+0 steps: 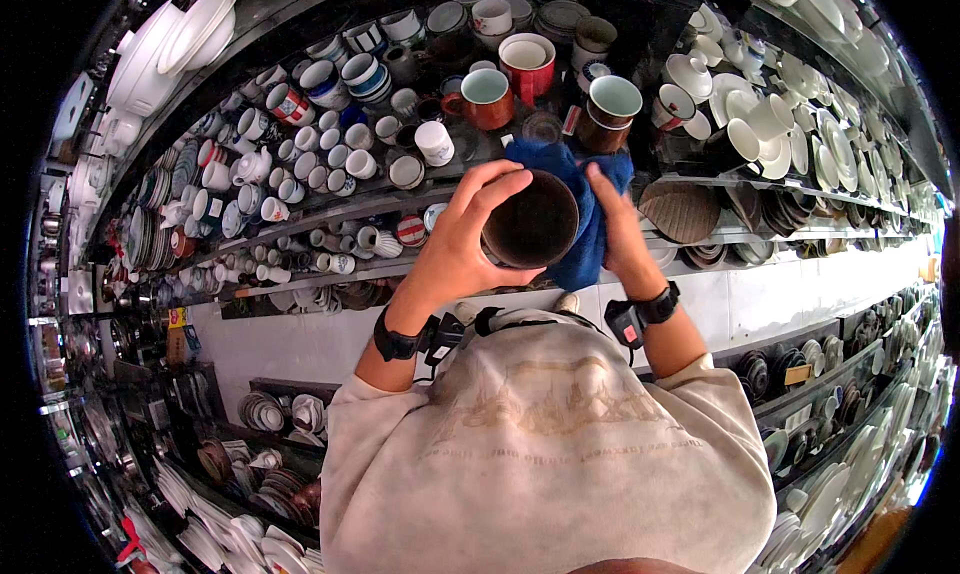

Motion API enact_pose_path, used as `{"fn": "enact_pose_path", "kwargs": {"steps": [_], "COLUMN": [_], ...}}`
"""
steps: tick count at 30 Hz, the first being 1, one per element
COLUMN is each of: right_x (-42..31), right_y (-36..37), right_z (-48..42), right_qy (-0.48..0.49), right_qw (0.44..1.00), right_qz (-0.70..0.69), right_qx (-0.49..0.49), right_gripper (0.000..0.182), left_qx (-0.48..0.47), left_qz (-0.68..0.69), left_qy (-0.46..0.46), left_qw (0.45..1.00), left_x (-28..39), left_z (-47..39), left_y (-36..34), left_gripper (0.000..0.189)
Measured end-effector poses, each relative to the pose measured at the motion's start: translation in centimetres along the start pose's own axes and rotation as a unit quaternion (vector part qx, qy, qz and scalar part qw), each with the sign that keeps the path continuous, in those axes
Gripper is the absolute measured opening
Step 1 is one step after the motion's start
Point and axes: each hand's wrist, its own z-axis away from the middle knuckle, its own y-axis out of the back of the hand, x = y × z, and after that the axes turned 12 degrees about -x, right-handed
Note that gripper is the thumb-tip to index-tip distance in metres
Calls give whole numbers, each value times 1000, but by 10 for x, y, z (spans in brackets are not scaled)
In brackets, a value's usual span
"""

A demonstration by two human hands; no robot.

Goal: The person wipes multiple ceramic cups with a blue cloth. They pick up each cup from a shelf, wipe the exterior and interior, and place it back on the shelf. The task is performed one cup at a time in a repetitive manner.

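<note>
My left hand (466, 233) grips a dark brown cup (531, 221) around its left side, with the thumb underneath and the fingers over the upper rim. The cup's dark inside faces me. On its right, my right hand (619, 225) holds a blue cloth (581, 229), which lies against the cup's outer wall. Just beyond my hands on the shelf stand a brown-orange mug (480, 101), a red mug (527, 68) with a white inside, and a brown cup with a pale inside (615, 101).
Shelves packed with crockery curve around me. Small white cups (360, 164) crowd the left shelf; white bowls and plates (772, 124) fill the right one. A brown ribbed dish (679, 212) lies on a lower shelf. A white tiled floor (697, 311) runs beneath, with stacked plates (262, 411) behind.
</note>
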Motion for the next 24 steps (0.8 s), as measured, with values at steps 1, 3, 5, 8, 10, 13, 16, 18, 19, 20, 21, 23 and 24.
{"fn": "enact_pose_path", "kwargs": {"steps": [1, 3, 5, 8, 10, 13, 16, 18, 19, 20, 21, 23, 24], "right_x": [8, 8, 6, 16, 19, 21, 19, 14, 7, 3, 1, -1, -2], "right_y": [1, 3, -4, 0, -1, -2, 2, 4, 6, 8, 11, 15, 14], "right_z": [-2, -1, 5, 10, 10, 13, 17, 20, 22, 24, 25, 30, 31], "right_qy": [-20, -68, -40, 5, 69, 99, 174, 190, 182, 174, 183, 202, 169], "right_qw": [997, 989, 997, 999, 987, 959, 915, 892, 888, 883, 885, 890, 929], "right_qz": [-67, -128, -68, 39, 145, 264, 364, 410, 422, 435, 426, 408, 328], "right_qx": [-13, -38, -18, -21, -26, -7, -12, -20, -27, -34, -35, -38, -10], "right_gripper": [36, 37, 35, 30, 24, 27, 28, 28, 28, 28, 28, 29, 27], "left_qx": [10, 42, 79, 147, 176, 194, 204, 206, 207, 193, 179, 131, 99], "left_qz": [-5, -14, -38, 126, 225, 280, 329, 362, 376, 385, 393, 389, 377], "left_qy": [-4, 12, 59, 112, 159, 196, 210, 228, 237, 237, 235, 220, 207], "left_qw": [1000, 999, 994, 975, 945, 920, 898, 880, 871, 871, 871, 885, 897], "left_x": [-1, -8, -8, -29, -31, -26, -28, -23, -21, -22, -24, -26, -27], "left_z": [-2, 0, 1, 1, -3, -9, -11, -11, -10, -7, -4, 2, 6], "left_y": [1, -2, -4, -18, -21, -23, -23, -18, -15, -13, -11, -2, 2], "left_gripper": [102, 100, 99, 97, 95, 94, 94, 96, 96, 97, 98, 100, 101]}}
